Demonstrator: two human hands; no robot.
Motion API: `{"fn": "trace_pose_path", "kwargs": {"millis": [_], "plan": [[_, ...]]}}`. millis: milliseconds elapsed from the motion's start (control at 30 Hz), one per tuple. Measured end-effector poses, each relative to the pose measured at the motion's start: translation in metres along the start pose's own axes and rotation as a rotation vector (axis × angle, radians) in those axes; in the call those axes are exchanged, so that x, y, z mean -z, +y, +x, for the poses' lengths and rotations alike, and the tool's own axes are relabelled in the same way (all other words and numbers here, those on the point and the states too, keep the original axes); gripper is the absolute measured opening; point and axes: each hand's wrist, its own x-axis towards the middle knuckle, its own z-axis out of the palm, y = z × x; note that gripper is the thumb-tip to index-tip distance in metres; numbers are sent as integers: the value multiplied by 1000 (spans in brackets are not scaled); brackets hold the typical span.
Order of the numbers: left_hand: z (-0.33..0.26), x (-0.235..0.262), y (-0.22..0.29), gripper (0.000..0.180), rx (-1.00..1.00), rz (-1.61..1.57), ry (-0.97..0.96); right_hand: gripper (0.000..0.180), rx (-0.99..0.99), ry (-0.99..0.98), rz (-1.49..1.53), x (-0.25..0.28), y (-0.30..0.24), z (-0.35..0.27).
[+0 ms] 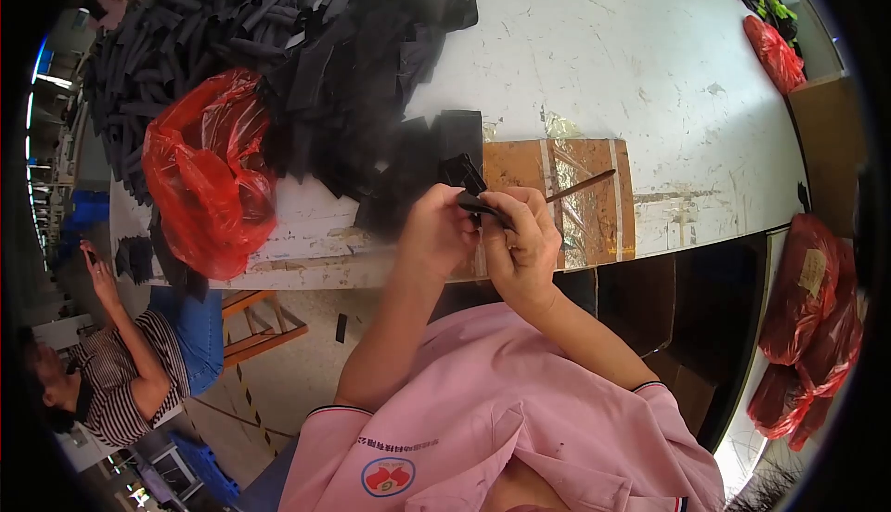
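Note:
Close together over the table's near edge, my left hand [436,232] and my right hand [522,245] pinch a small black fabric piece [484,207] between thumbs and fingers. One end of it curls down over the right fingers. Just beyond the fingertips a dark folded piece [461,173] stands out; whether it joins the held fabric I cannot tell. Flat black fabric pieces [399,178] lie beside my left hand. A taped brown cardboard sheet [603,224] lies under and right of my right hand, with a thin dark pointed stick [583,184] across it.
A large heap of black fabric pieces [213,29] covers the white table's [575,38] far left. In front of it sits a red plastic bag [209,178]. More red bags [807,308] hang at the right. A seated person [130,373] in stripes is at the left.

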Motion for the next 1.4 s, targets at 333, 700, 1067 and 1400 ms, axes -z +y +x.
{"fn": "trace_pose_path", "kwargs": {"millis": [333,700,1067,1400], "plan": [[-3,5,-16,23,-79,37,95,25,-70,-44,10,2,9,-3],[-60,-22,-19,21,-493,444,128,32,214,-27,-172,21,19,-2],[-53,-13,-11,11,-167,377,105,33,546,-147,-405,31,26,-12],[-47,-12,-47,4,-848,1077,134,25,-457,-269,361,32,2,-16]]}}
